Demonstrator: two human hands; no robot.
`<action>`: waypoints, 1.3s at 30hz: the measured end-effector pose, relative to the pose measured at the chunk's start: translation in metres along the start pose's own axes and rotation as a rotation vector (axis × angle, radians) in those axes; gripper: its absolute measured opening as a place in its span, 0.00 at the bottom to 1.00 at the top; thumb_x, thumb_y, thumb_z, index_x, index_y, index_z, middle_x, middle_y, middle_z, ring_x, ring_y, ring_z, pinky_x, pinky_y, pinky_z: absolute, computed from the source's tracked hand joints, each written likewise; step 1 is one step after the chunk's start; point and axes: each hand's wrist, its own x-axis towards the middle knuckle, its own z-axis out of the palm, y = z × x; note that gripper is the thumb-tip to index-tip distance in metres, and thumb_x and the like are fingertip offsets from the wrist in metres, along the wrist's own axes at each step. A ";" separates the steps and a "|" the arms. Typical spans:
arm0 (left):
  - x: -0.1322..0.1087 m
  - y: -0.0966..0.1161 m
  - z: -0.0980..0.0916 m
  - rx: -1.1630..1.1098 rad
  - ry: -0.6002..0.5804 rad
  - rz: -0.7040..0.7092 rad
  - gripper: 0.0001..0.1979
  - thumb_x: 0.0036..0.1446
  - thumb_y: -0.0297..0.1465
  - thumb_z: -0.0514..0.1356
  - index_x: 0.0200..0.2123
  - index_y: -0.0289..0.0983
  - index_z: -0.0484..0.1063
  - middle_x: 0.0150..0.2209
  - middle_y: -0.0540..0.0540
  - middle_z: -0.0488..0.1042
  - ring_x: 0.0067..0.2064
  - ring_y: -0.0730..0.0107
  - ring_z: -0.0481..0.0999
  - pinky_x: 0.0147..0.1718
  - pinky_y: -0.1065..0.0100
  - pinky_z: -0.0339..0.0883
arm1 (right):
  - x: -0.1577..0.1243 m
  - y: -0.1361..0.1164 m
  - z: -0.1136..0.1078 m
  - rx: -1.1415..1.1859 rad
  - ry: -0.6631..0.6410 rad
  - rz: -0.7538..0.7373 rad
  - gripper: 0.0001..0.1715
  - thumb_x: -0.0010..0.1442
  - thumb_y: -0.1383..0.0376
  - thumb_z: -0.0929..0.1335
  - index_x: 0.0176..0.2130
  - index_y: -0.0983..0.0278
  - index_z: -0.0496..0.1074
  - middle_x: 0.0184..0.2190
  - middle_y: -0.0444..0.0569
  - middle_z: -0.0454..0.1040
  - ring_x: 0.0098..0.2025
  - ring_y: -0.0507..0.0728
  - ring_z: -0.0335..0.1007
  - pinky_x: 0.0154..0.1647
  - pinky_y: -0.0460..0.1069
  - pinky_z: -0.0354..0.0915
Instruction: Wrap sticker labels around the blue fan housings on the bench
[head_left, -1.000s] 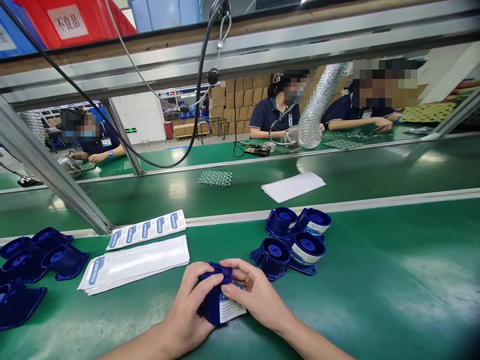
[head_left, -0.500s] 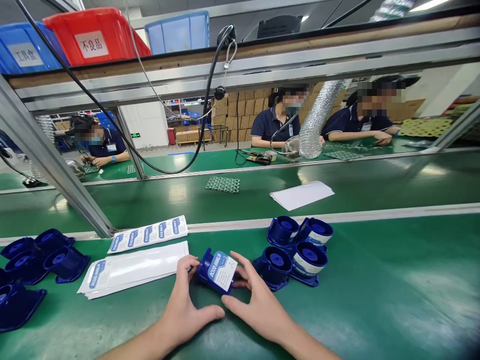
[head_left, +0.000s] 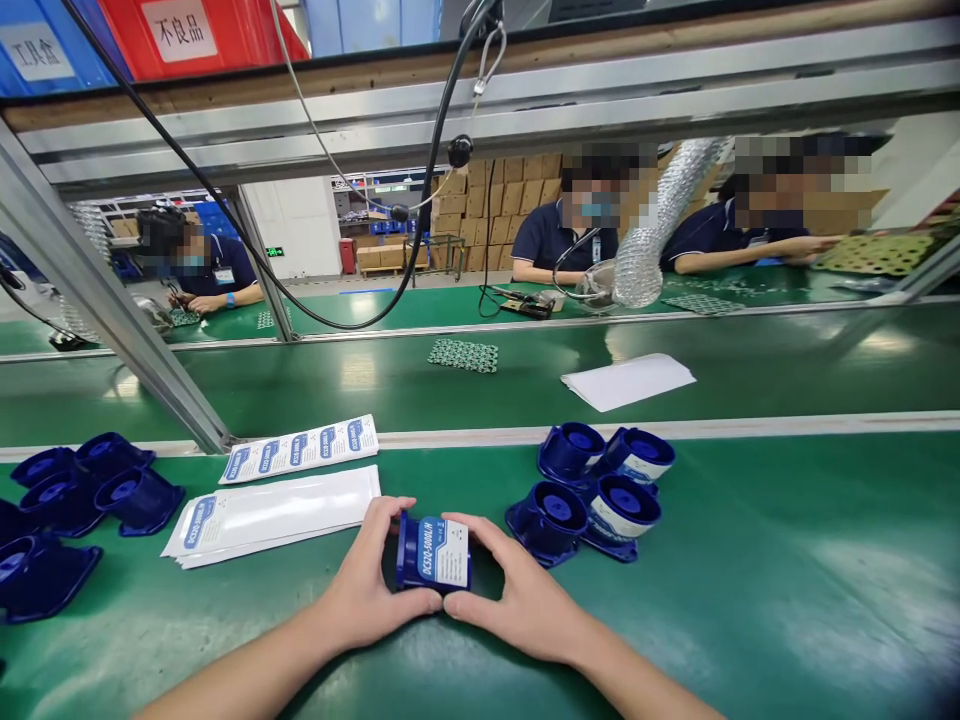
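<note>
Your left grip and right grip held the labelled blue housing between them in the head view, its flange leftward and its printed label facing you. It was at the green worktop, between the label sheets and four other blue housings.

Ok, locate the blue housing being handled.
In the head view, the blue housing is at lower centre, between the left hand and right hand, right of the label sheets.
</note>
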 end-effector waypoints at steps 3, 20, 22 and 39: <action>-0.001 0.004 -0.003 -0.039 -0.063 0.000 0.43 0.51 0.37 0.75 0.65 0.43 0.57 0.63 0.37 0.65 0.63 0.46 0.69 0.64 0.45 0.64 | 0.002 -0.001 0.002 0.022 0.014 -0.002 0.39 0.54 0.59 0.80 0.62 0.57 0.72 0.59 0.54 0.74 0.62 0.70 0.71 0.66 0.63 0.65; -0.004 0.017 -0.007 0.116 -0.060 0.158 0.28 0.54 0.31 0.70 0.55 0.42 0.64 0.52 0.41 0.73 0.50 0.54 0.76 0.51 0.53 0.72 | 0.000 -0.002 0.007 0.002 0.097 -0.105 0.40 0.53 0.52 0.83 0.62 0.57 0.79 0.59 0.53 0.81 0.61 0.74 0.76 0.66 0.65 0.70; -0.006 0.019 -0.007 0.131 -0.050 0.251 0.26 0.55 0.30 0.70 0.54 0.42 0.65 0.50 0.41 0.73 0.49 0.54 0.76 0.50 0.54 0.73 | -0.003 -0.003 0.009 0.013 0.108 -0.112 0.39 0.52 0.52 0.83 0.61 0.57 0.79 0.59 0.53 0.81 0.62 0.74 0.76 0.68 0.66 0.69; -0.009 0.020 -0.005 0.081 -0.002 0.337 0.24 0.55 0.29 0.72 0.52 0.43 0.69 0.52 0.39 0.74 0.51 0.53 0.77 0.50 0.54 0.73 | -0.006 -0.006 0.012 0.169 0.092 -0.037 0.40 0.49 0.55 0.85 0.59 0.58 0.81 0.58 0.54 0.81 0.64 0.75 0.74 0.69 0.69 0.67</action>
